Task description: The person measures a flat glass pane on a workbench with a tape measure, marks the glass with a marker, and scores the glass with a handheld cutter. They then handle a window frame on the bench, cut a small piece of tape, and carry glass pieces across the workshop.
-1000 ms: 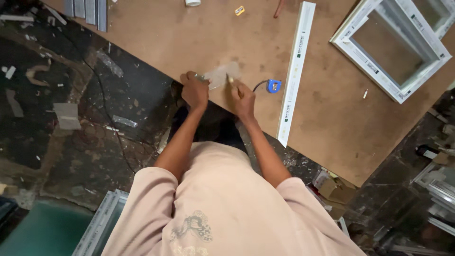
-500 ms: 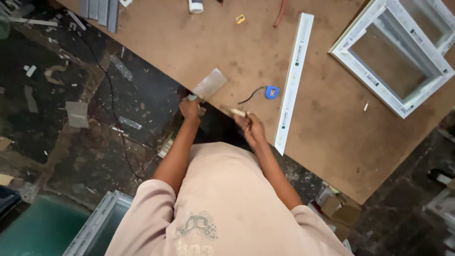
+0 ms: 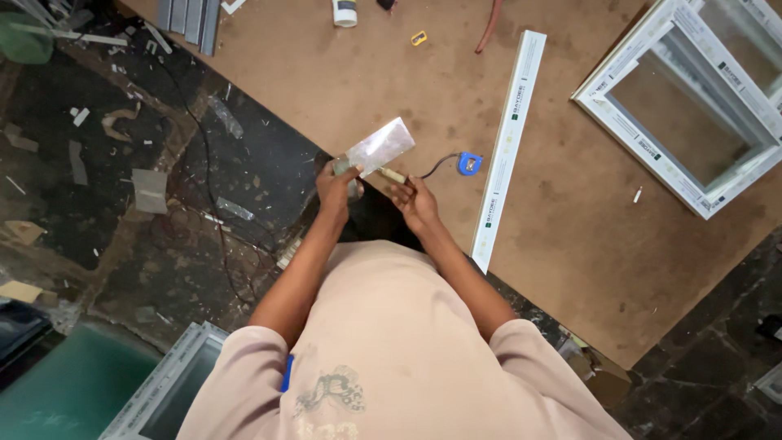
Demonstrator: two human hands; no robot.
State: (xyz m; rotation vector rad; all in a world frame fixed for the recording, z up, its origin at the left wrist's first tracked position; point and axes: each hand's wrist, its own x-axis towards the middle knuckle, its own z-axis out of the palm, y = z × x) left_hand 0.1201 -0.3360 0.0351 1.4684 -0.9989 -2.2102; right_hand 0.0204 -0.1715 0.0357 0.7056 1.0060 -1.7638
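Overhead view from the head camera of a person in a pale pink shirt standing at the edge of a brown fibreboard desk [image 3: 570, 244]. The left hand [image 3: 336, 186] has its grip closed round the lower end of a flat, grey, rectangular metal piece [image 3: 381, 147], which rises tilted up and to the right over the desk edge. The right hand [image 3: 415, 202] has its grip closed on a small, slim, pale tool [image 3: 393, 175], whose tip lies against the lower edge of the metal piece; the kind of tool cannot be told at this size. The two hands sit close together, just above the near edge of the desk.

Just to the right of the hands, a small blue tape measure [image 3: 467, 164] lies on the desk with a dark cord running from it toward the right hand. Beside it, a long white plastic profile strip [image 3: 508, 147] lies lengthwise, reaching from the near edge to the far part of the desk. At the far right rests a white plastic window frame [image 3: 692, 106] with open panes, well apart from the hands. Near the top edge lie a white bottle [image 3: 345, 11], a small yellow object [image 3: 418, 37] and a reddish hose [image 3: 489, 24]. Several grey metal bars [image 3: 187, 20] lie at the desk's far left corner.

The dark floor [image 3: 122, 228] to the left is strewn with offcuts and a thin black cable [image 3: 208, 212]. Another white frame [image 3: 163, 383] stands at lower left.
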